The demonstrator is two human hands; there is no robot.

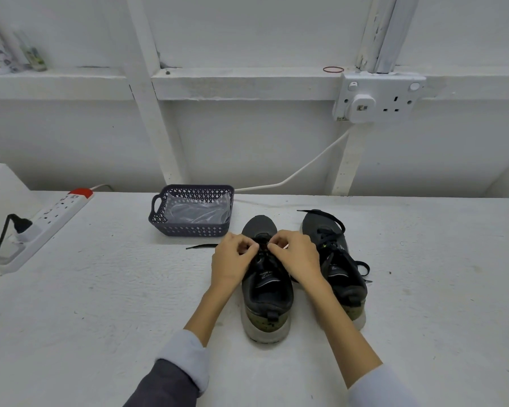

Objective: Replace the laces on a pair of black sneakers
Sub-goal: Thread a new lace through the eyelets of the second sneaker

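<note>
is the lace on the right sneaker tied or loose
Loose: the lace of the right sneaker lies untied, one end looping past its toe, one off its side.

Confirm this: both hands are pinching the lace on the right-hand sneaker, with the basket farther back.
Wrong sneaker. The head view shows the left hand and right hand pinching the lace on the left-hand sneaker, not the right-hand sneaker. The basket does sit farther back.
</note>
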